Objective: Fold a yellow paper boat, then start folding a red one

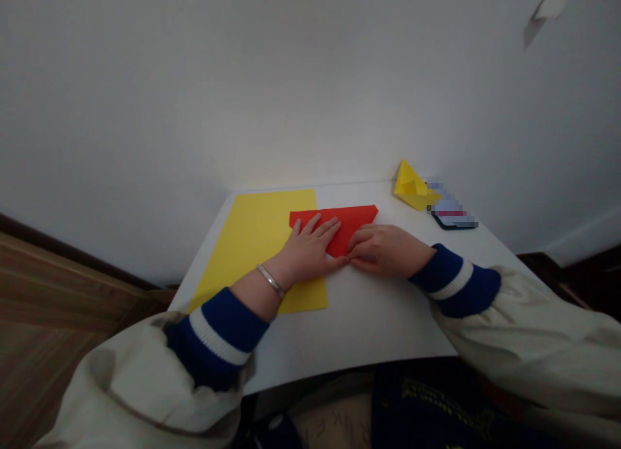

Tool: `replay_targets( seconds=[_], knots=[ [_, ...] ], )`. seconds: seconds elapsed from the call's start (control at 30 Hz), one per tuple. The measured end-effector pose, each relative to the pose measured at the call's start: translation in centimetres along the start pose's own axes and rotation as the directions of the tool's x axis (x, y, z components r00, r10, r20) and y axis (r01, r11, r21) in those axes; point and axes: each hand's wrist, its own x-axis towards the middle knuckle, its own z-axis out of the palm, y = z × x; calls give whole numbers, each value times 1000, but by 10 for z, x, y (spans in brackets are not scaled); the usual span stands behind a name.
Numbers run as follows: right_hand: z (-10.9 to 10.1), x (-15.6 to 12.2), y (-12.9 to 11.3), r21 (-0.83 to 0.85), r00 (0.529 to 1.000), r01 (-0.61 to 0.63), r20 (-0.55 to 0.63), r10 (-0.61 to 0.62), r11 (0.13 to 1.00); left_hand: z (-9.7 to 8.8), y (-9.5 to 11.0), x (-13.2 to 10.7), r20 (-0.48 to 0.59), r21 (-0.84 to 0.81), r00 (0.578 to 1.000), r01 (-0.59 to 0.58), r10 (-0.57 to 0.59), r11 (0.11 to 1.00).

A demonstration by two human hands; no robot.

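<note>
A folded piece of red paper (pixel 356 219) lies on the white table, its long straight edge toward the wall and a point toward me. My left hand (pixel 310 248) rests flat on its left part, fingers spread, with the thumb reaching to the lower point. At the lower right edge of the red paper, my right hand (pixel 383 250) is closed with fingertips pinched together on it. The two hands nearly touch at that point. Part of the red paper is hidden beneath my left hand. Its left end overlaps a flat yellow sheet (pixel 257 235).
A folded yellow paper boat (pixel 410 189) sits at the back right, beside a phone (pixel 453 219) with a blurred screen. The white table (pixel 369 319) stands against a pale wall (pixel 310 99). Wooden furniture (pixel 63 294) is at the far left.
</note>
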Motion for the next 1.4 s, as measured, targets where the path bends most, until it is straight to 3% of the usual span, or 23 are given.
replay_targets(
  seconds=[0.23, 0.53, 1.23, 1.4],
  knots=[
    [-9, 6, -11, -224, 980, -167, 69, 187, 960, -2, -2, 3, 47, -8, 999, 28, -28, 1000],
    [-11, 9, -14, -349, 925, -336, 55, 377, 875, 0, -2, 6, 63, 1, 998, 32, -32, 999],
    [-5, 10, -11, -416, 881, -432, -5, 473, 800, -4, 5, 5, 50, 94, 998, 22, -27, 995],
    [-4, 10, -5, -463, 825, -512, -29, 564, 724, -5, 7, 1, 65, 89, 997, 32, -38, 996]
  ],
)
